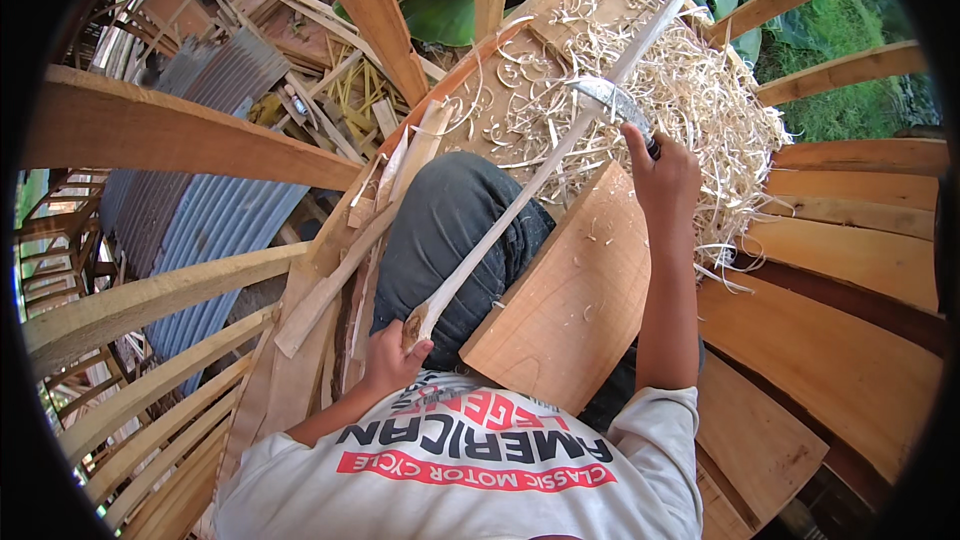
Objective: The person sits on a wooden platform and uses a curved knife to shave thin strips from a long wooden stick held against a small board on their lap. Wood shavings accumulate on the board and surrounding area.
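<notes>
A long, pale wooden stick [500,228] slants from my lap up to the far right. My left hand [393,355] is closed round its thick near end, where a brown knot shows. A broad-bladed knife [614,98] lies across the stick farther along, its edge at the wood. Its dark handle sits in my right hand [668,172], with the thumb pointing up toward the blade. Beneath my right forearm, a wide plank [575,295] rests tilted against my leg.
Curled wood shavings [715,130] heap up beyond my right hand. Wooden railing slats [180,135] fan out around me. Scrap sticks [335,280] lie at my left, beside my bent knee [440,230]. Corrugated roofing sheets [230,225] show below the left railing.
</notes>
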Demonstrator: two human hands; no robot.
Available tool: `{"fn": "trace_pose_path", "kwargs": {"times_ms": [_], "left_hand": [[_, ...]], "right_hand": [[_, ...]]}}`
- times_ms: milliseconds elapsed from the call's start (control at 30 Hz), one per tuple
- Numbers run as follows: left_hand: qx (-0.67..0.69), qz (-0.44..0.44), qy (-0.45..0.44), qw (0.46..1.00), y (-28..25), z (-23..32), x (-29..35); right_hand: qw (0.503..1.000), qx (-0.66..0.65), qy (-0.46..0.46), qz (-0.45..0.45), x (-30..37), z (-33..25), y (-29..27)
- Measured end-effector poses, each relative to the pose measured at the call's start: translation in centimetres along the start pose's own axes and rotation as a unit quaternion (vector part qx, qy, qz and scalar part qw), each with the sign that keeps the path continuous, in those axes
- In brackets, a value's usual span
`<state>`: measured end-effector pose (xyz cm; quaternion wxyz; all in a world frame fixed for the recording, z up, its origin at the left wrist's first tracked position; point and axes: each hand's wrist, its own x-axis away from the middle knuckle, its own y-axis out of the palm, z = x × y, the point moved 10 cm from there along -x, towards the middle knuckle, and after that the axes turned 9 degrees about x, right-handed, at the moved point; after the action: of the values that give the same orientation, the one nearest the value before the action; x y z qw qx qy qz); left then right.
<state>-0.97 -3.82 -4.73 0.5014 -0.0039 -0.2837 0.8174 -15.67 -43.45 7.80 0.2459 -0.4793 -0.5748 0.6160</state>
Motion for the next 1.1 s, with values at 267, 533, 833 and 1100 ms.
{"fn": "trace_pose_path", "kwargs": {"times_ms": [267,533,833,1100], "left_hand": [[0.023,-0.004,-0.001,1.0,0.1,0.4,-0.1],[0.009,-0.009,0.02,1.0,0.1,0.6,-0.1],[-0.002,-0.012,-0.006,1.0,-0.2,0.9,-0.1],[0.036,-0.022,-0.07,0.997,-0.5,0.6,-0.1]], "right_hand": [[0.965,-0.059,-0.241,-0.085,6.8,-6.3,0.1],[0.965,-0.203,0.151,0.07,-1.6,8.0,-1.6],[0.977,-0.17,-0.108,-0.074,6.2,-1.7,1.0],[0.856,-0.435,0.279,0.005,4.8,11.6,0.6]]}}
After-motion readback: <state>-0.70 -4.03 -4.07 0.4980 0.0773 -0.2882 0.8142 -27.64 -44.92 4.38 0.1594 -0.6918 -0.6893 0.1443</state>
